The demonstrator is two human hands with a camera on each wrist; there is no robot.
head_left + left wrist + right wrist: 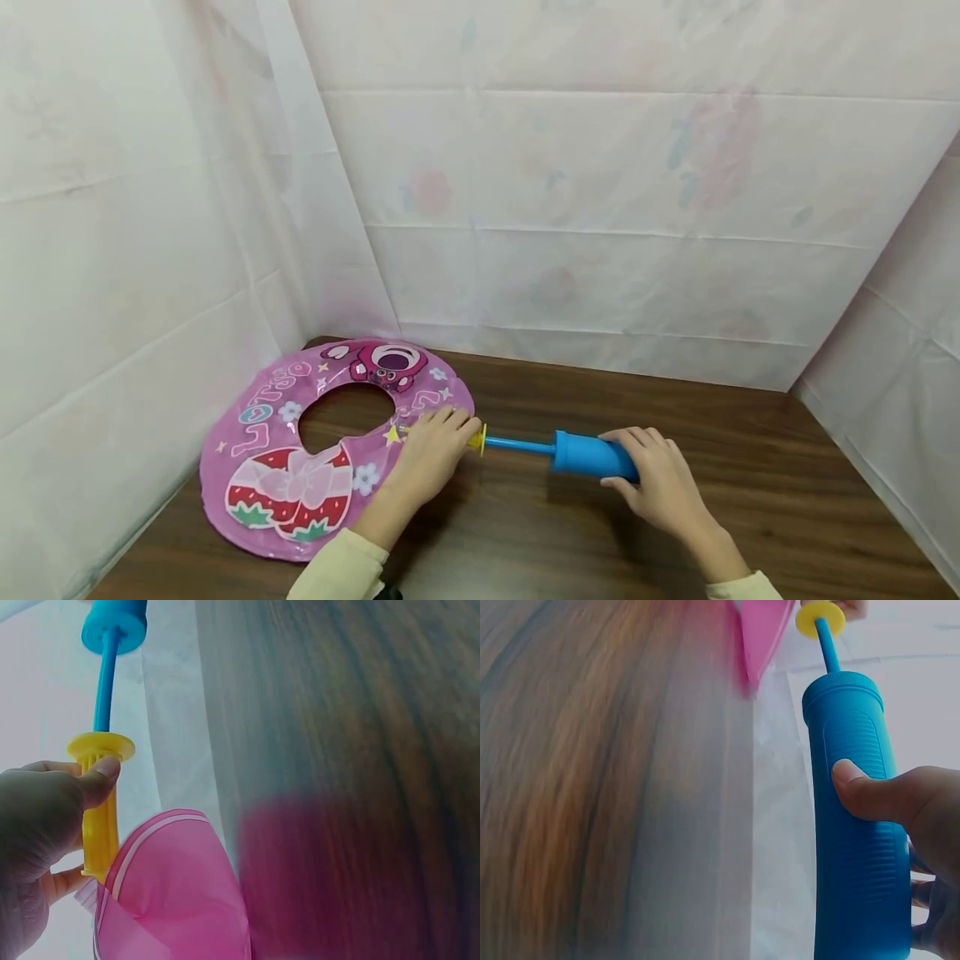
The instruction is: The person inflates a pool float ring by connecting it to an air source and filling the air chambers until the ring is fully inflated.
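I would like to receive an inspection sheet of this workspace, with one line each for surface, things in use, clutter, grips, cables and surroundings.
Surface: brown wood-grain table.
Things in use: pink swim ring with strawberry print, lying on the table; hand pump, its blue rod showing between blue barrel and yellow handle.
Clutter: nothing seen.
Left grip: bare hand, holding the yellow handle at the ring's edge as the head view shows it; contact with the ring cannot be confirmed.
Right grip: bare hand, holding the blue barrel.
Cables: nothing seen.
Surroundings: pale, faintly printed sheets behind the table and at both sides.
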